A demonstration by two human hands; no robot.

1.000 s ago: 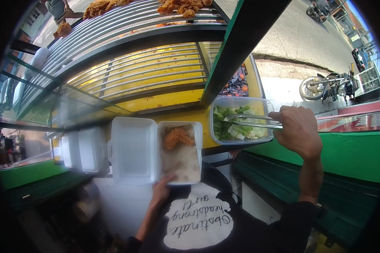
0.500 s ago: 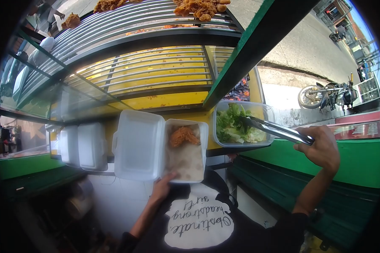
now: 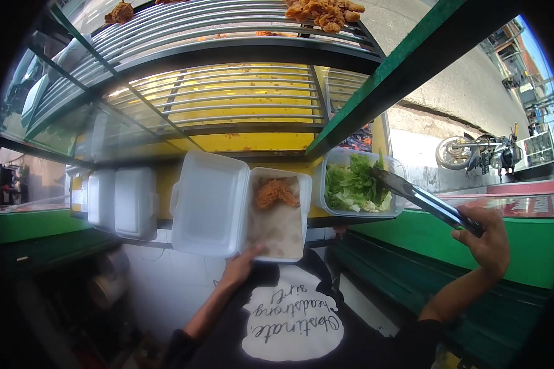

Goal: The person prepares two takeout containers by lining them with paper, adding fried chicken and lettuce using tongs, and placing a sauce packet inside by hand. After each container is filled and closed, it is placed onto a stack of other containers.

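An open white foam box (image 3: 209, 203) stands at the counter's near edge, lined with brown paper (image 3: 277, 237) under one piece of fried chicken (image 3: 277, 194). My left hand (image 3: 241, 264) grips the box's near edge, its thumb over the rim. Metal tongs (image 3: 428, 202) are held in my right hand (image 3: 487, 241), fingers closed round the handle end. Their tips reach among green leaves (image 3: 354, 183) in a clear plastic tub (image 3: 399, 206) right of the box; whether they pinch a leaf is hard to tell.
Closed foam boxes (image 3: 135, 203) stand at the left. Metal racks (image 3: 246, 98) rise behind, with fried chicken (image 3: 325, 13) on the upper one. A green post (image 3: 375, 83) slants above the tub. A motorcycle (image 3: 480, 150) is parked beyond, at the right.
My right hand and the tongs' handle have moved slightly right and down. The leaves under the tips have shifted and stand a little higher. The whole view has shifted slightly.
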